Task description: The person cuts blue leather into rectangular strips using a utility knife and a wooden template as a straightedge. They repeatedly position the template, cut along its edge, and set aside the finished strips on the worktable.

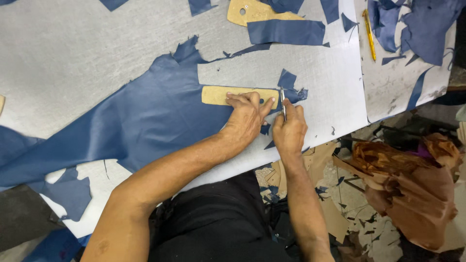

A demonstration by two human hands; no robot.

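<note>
A large sheet of dark blue leather [145,116] lies across the grey cutting board [73,53]. On its right edge rests a narrow tan cardboard pattern [213,95]. My left hand [245,116] presses flat on that pattern, fingers spread over its right half. My right hand [290,130] grips a thin metal knife [282,103] upright, its blade at the pattern's right end, next to a small blue offcut [290,85].
A cut blue strip [286,32] and another tan pattern [247,11] lie at the far side. A yellow pen [370,36] and blue scraps [417,24] sit at the right. Brown leather [417,189] and cardboard scraps are piled on the floor.
</note>
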